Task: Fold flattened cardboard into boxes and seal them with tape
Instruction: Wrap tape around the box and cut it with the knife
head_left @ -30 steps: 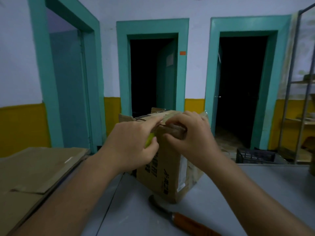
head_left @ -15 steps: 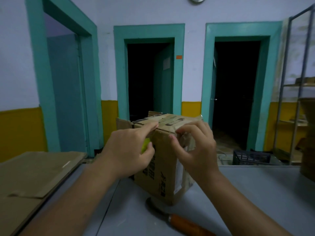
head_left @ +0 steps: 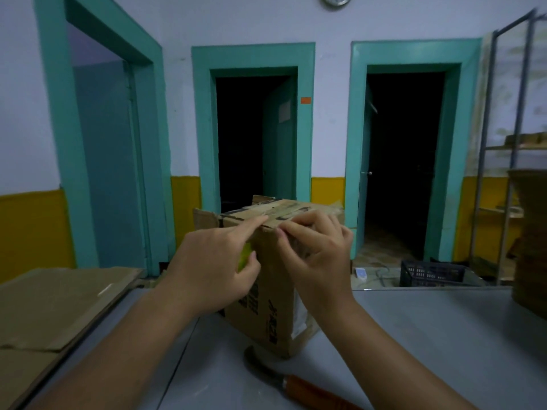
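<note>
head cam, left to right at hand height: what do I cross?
flattened cardboard sheets → left hand → right hand → black crate → cardboard stack. Left out, since they overlap the hands: cardboard box, knife.

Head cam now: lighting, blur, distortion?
Head view: dim, flat light; doorways crushed to black. Wide-angle bowing tilts the left door frame and rack at the edges. Right hand on the box looks slightly smeared; green thing in left hand unreadable.
</note>
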The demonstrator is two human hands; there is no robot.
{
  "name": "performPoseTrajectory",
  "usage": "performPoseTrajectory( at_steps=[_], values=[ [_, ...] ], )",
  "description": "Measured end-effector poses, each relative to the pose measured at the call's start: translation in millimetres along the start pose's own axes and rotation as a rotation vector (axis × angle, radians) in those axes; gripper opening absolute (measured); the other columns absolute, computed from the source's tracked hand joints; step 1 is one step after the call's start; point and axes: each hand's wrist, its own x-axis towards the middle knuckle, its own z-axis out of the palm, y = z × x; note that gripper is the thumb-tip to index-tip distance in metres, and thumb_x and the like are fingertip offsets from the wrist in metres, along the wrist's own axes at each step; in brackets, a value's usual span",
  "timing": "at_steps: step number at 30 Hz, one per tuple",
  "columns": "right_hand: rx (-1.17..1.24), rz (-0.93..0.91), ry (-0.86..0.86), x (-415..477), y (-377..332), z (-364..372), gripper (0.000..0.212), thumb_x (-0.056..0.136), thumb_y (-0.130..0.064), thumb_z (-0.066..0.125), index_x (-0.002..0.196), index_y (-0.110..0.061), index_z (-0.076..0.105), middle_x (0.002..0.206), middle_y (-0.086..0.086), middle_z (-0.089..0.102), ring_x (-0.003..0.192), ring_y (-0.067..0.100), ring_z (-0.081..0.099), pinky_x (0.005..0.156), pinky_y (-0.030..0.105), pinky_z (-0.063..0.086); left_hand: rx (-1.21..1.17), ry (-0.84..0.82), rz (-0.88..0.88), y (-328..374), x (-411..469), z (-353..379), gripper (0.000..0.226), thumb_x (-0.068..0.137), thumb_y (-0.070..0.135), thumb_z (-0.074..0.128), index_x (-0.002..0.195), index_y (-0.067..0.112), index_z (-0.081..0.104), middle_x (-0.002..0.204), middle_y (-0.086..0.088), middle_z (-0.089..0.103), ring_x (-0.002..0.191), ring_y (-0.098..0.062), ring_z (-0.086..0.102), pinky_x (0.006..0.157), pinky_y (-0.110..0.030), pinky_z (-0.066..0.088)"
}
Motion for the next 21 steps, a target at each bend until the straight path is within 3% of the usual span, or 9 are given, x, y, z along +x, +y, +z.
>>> performPoseTrajectory(
  at_steps=[5,11,14,16,19,21],
  values=[
    [0.026,-0.035,-0.034,1.7,3.1,-2.6,0.021,0.095,-0.046,0.066,0.106,-0.034,0.079,0.102,-0.014,0.061,0.103,0.011,0.056,0.093,0.035,0.035,-0.039,0.013,-0.011,-4.6,-1.4,-1.2,0.062,0.089,0.041,0.055,0.150,0.031,0.055,0.071,0.025,0.052,0.048,0.008,0.041,0.048,-0.009,0.023],
    [-0.004,-0.122,-0.143,2.1,6.7,-8.9,0.039,0.096,-0.050,0.061,0.131,-0.036,0.069,0.112,-0.007,0.058,0.110,0.016,0.053,0.099,0.041,0.035,-0.082,0.001,0.050,-23.2,-9.2,-2.5,0.068,0.090,0.037,0.060,0.156,0.040,0.043,0.077,0.026,0.052,0.049,0.002,0.045,0.047,-0.015,0.035],
    [-0.008,-0.121,-0.149,1.5,6.1,-10.1,0.043,0.096,-0.051,0.059,0.133,-0.031,0.069,0.114,-0.006,0.059,0.112,0.017,0.053,0.102,0.044,0.036,-0.055,0.041,0.030,-36.2,-18.1,-5.7,0.072,0.091,0.030,0.068,0.157,0.038,0.040,0.073,0.025,0.043,0.047,-0.002,0.036,0.046,-0.023,0.039],
    [-0.010,-0.115,-0.166,1.1,5.7,-10.6,0.044,0.096,-0.052,0.059,0.133,-0.030,0.068,0.115,-0.006,0.058,0.113,0.017,0.053,0.103,0.045,0.036,-0.063,0.037,0.029,-42.5,-29.5,-3.5,0.071,0.090,0.026,0.075,0.153,0.033,0.042,0.080,0.029,0.043,0.048,-0.002,0.040,0.044,-0.022,0.038],
    [0.002,-0.107,-0.191,0.5,3.6,-12.2,0.048,0.095,-0.054,0.059,0.135,-0.028,0.066,0.118,-0.005,0.058,0.116,0.017,0.051,0.105,0.046,0.035,-0.131,-0.059,0.028,-47.0,-57.7,13.5,0.071,0.085,0.029,0.082,0.139,0.033,0.037,0.111,0.028,0.044,0.064,0.000,0.056,0.045,-0.022,0.045],
    [0.010,-0.102,-0.206,-0.6,3.2,-13.2,0.050,0.095,-0.054,0.060,0.136,-0.026,0.063,0.120,-0.005,0.058,0.117,0.018,0.051,0.107,0.046,0.034,-0.177,-0.202,-0.036,-41.6,-74.5,26.3,0.073,0.084,0.039,0.083,0.129,0.046,0.027,0.117,0.029,0.039,0.086,0.001,0.060,0.060,-0.019,0.051]
  ],
)
